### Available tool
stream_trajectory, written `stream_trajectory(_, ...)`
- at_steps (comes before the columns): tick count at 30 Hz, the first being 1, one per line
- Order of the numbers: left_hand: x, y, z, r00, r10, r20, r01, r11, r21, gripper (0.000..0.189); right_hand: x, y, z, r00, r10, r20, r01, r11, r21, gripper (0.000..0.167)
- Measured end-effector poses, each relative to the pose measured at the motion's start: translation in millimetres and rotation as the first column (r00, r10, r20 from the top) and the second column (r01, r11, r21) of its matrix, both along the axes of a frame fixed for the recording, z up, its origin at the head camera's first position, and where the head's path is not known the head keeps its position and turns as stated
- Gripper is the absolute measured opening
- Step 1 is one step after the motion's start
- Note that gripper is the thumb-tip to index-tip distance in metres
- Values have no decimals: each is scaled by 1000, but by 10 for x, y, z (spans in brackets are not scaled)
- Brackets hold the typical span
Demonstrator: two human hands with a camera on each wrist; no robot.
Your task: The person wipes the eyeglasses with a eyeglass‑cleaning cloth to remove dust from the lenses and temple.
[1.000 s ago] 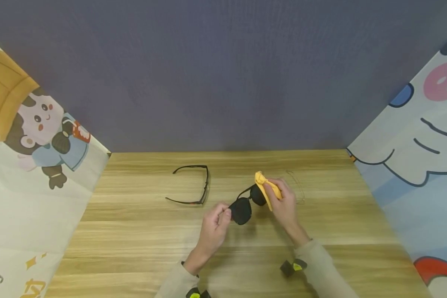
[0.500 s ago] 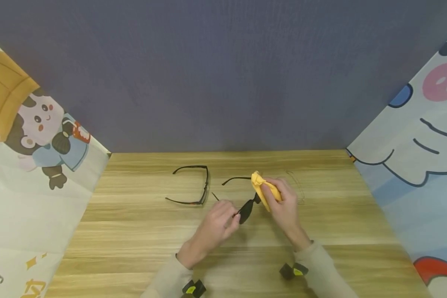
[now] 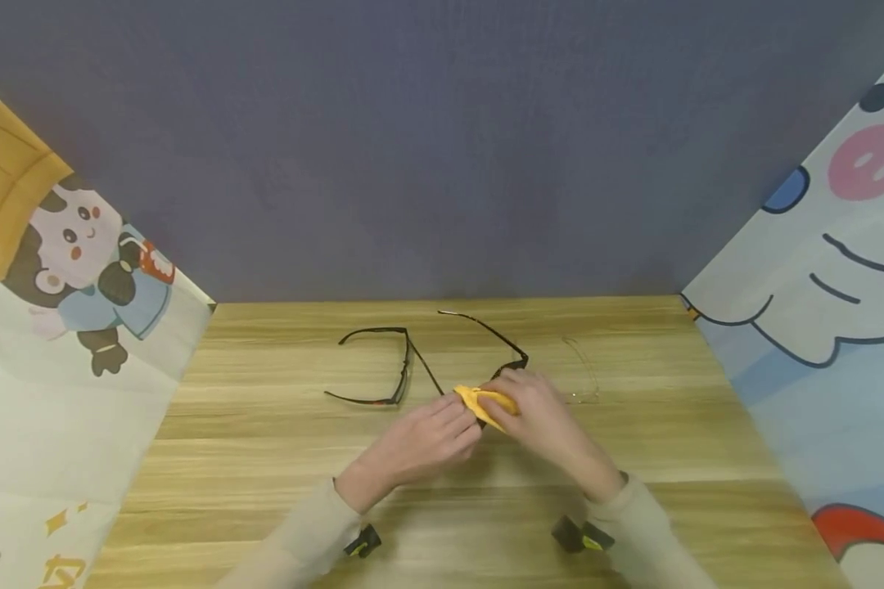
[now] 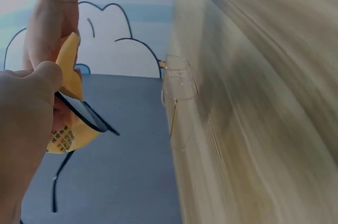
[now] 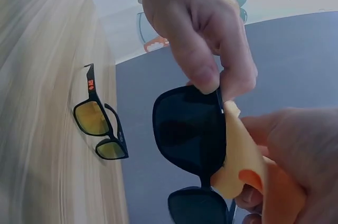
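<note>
Dark-lensed black sunglasses [image 5: 190, 129] are held above the table, their temples unfolded. My left hand [image 3: 420, 442] pinches the frame at the outer corner of one lens, thumb and finger plainly seen in the right wrist view. A yellow cloth [image 3: 486, 402] is gripped in my right hand [image 3: 541, 417] and lies against the inner side of that same lens. Dark print shows on the cloth in the left wrist view. Both hands are close together and hide most of the lenses in the head view.
Black-framed glasses with yellowish lenses [image 5: 92, 118] lie unfolded on the wooden table [image 3: 265, 491], left of the hands. Thin wire-rimmed glasses [image 4: 179, 78] lie to the right. A grey panel [image 3: 442, 164] stands behind, with printed cartoon sheets at both sides.
The sunglasses have turned in the left hand, and the temples now point away. My right hand has moved left with the cloth, from the far lens to the lens by the left hand.
</note>
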State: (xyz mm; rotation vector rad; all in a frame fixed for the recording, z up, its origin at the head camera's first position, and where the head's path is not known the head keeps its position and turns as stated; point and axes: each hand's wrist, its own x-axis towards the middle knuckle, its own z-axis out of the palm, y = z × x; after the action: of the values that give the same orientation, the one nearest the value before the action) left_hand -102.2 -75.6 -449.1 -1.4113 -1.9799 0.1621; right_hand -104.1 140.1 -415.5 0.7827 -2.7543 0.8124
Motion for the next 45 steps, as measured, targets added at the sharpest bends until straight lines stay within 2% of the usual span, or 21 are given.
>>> stream_trajectory(4, -20, -45, 79, 995, 31, -100, -42, 992, -118, 18, -10, -24, 7, 1000, -7, 13, 7, 1000, 20, 15)
stream_trajectory(8, -44, -81, 127, 983, 40, -180, -71, 983, -169, 18, -43, -43, 26, 1000, -22, 14, 22, 998, 54, 12)
stream_trajectory(12, -68, -117, 137, 977, 44, -209, -82, 980, -181, 22, -81, -51, 60, 999, -46, 21, 44, 996, 83, 13)
stream_trajectory(18, -101, -139, 124, 970, 27, -240, -82, 972, -221, 20, -71, -117, 61, 996, -82, -29, 85, 988, 131, 12)
stream_trajectory(24, -135, -134, 106, 954, 12, -300, -84, 970, -227, 16, -18, -209, 17, 996, -68, -64, 74, 993, 94, 12)
stream_trajectory(28, -133, -141, 103, 946, 15, -323, -94, 968, -232, 15, -19, -218, 0, 995, -61, -74, 68, 993, 92, 12)
stream_trajectory(37, -120, -175, 90, 947, 13, -320, -95, 965, -242, 16, -107, -139, 9, 992, -119, -51, 125, 983, 137, 10)
stream_trajectory(41, -128, -168, 82, 949, 14, -316, -94, 966, -240, 17, -100, -147, 25, 992, -122, -33, 125, 984, 129, 10)
stream_trajectory(45, -129, -147, 92, 952, 22, -306, -97, 968, -231, 16, -61, -192, 27, 996, -92, 7, 91, 991, 95, 12)
